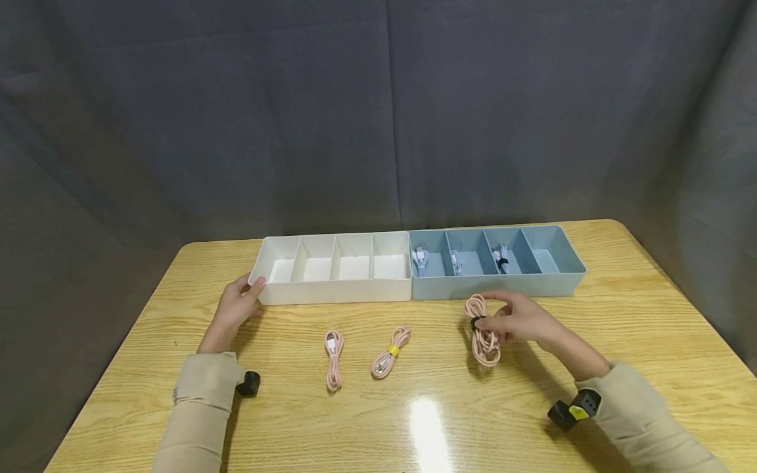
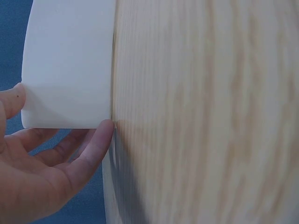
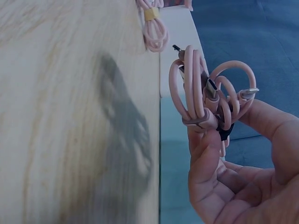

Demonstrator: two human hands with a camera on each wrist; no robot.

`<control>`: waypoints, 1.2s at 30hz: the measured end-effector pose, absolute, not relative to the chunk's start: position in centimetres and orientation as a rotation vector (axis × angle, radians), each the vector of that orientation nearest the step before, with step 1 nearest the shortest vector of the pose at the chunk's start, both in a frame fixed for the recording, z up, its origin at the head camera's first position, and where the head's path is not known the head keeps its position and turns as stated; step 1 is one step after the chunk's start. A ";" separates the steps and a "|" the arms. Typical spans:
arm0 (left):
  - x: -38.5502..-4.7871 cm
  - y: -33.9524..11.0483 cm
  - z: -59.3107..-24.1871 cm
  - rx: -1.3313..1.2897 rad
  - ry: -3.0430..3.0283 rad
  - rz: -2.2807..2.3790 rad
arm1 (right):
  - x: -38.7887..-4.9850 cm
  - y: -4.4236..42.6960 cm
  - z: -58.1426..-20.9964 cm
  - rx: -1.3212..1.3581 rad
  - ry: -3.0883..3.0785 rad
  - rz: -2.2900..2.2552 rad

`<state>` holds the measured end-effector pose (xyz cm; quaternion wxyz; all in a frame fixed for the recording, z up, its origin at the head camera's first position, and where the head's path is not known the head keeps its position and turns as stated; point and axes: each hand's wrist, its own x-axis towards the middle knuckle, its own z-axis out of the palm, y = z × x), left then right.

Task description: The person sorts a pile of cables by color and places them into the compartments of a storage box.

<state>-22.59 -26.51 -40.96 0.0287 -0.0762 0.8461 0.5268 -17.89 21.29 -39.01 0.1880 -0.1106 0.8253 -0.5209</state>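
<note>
My right hand [image 1: 520,320] pinches a coiled pink charging cable [image 1: 487,348] at its black strap, above the table in front of the blue box. Several metal plugs stick out of the coil in the right wrist view. My left hand [image 1: 235,305] holds the left end of the white divided box [image 1: 337,292], thumb at the top rim and fingers round the end wall. On the table lie two more pink cables: one [image 1: 334,368] with a white plug, and one [image 1: 399,337] tied with a yellow strap.
The blue divided box [image 1: 497,287] adjoins the white box's right end. Three of its compartments hold pale cables, including one [image 1: 502,257] with a black strap; its rightmost compartment is bare, as are the white box's. A dark curtain [image 1: 284,131] hangs behind the wooden table [image 1: 284,433].
</note>
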 end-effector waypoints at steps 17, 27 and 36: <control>-22.5 -26.6 -40.9 -0.227 2.619 1.623 | -18.3 21.0 -37.3 -0.374 2.354 -1.441; -22.4 -26.6 -40.8 -0.229 2.618 1.618 | -18.6 20.9 -36.5 -0.386 2.361 -1.445; -22.4 -26.5 -40.7 -0.228 2.619 1.620 | -18.8 20.7 -36.2 -0.360 2.405 -1.418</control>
